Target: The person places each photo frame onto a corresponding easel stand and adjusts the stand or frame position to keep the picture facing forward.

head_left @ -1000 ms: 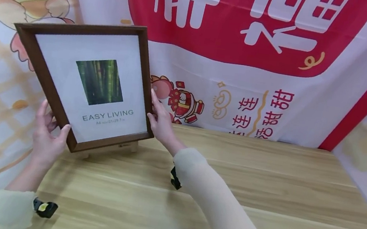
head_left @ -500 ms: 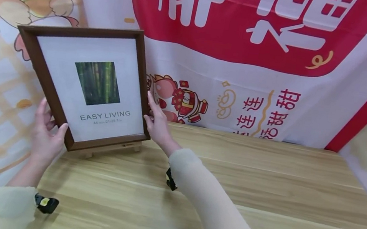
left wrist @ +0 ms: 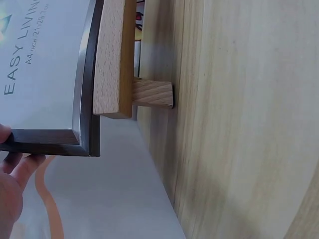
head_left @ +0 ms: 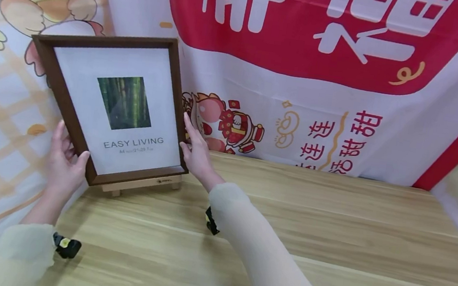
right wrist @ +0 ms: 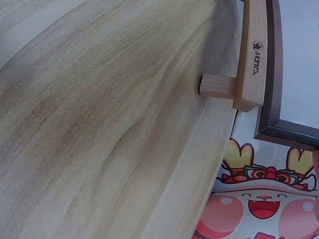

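Observation:
A brown picture frame [head_left: 127, 105] with a bamboo picture and "EASY LIVING" lettering leans back at the left of the table. Its bottom edge meets the ledge of a small light-wood easel [head_left: 143, 185], whose upper part is hidden behind it. My left hand [head_left: 64, 172] grips the frame's lower left side, thumb in front and fingers behind. On the opposite side, my right hand [head_left: 199, 156] holds the lower right edge. The left wrist view shows the frame's corner right by the easel ledge [left wrist: 112, 59]; in the right wrist view a short easel foot [right wrist: 218, 86] stands on the table.
The wood-grain table [head_left: 330, 233] runs off to the right. Behind it hangs a red and white printed cloth [head_left: 300, 60], close to the frame. A cartoon-printed cloth [head_left: 0, 132] borders the left side. Each wrist carries a small black camera [head_left: 67, 246].
The frame has shifted slightly left against the backdrop, and more of the easel ledge shows beneath it. Both hands keep their hold on its sides. The head view has turned a little left.

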`<state>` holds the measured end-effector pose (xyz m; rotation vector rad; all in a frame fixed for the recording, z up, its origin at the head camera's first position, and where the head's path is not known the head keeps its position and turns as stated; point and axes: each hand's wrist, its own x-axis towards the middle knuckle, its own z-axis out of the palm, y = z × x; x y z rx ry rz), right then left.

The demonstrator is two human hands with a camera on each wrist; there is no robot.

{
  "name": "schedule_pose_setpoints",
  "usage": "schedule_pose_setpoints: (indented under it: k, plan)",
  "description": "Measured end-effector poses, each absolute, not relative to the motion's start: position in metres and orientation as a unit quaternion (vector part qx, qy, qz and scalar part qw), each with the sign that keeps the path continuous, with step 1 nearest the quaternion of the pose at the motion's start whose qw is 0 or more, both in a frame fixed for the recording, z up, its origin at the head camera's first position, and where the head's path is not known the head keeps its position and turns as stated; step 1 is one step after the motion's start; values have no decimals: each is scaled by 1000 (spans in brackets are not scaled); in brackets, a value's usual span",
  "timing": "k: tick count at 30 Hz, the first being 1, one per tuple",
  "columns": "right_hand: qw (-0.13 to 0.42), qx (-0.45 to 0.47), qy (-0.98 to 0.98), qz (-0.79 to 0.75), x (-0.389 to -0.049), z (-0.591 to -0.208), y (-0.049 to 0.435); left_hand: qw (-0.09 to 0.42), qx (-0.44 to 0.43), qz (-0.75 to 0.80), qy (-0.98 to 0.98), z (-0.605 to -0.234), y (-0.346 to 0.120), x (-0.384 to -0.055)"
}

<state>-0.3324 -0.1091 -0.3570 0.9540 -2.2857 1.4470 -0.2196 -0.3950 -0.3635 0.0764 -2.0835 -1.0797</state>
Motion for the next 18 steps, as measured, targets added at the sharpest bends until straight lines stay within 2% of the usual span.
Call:
schedule_pose_setpoints:
  k: [5, 13, 18]
  plan:
    - [122, 320, -805, 485, -332, -354, -111, 377, 29, -436, -817, -364, -398, -224]
    - [112, 299, -820, 475, -335, -353, -117, 320, 71, -443, -834, -359, -403, -228]
    - [109, 290, -826, 471, -338, -352, -118, 306, 71, -443, -840, -358, -403, -231]
